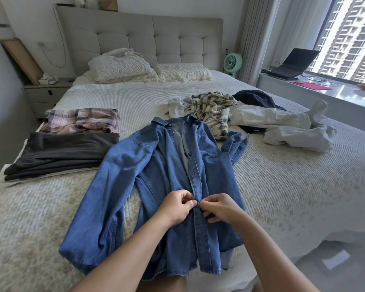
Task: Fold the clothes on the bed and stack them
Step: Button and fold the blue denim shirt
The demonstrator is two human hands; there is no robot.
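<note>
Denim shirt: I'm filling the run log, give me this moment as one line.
step: buttoning | denim shirt flat on bed | left hand, right hand pinch placket | unfolded pile waits

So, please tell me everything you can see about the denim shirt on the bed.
The denim shirt is blue, long-sleeved, with a collar, a chest pocket and a button placket. It lies face up on the bed, collar toward the headboard, upper front open, one sleeve stretched toward the viewer, the other bunched near the plaid shirt. The left hand and right hand pinch the placket at mid-height.
</note>
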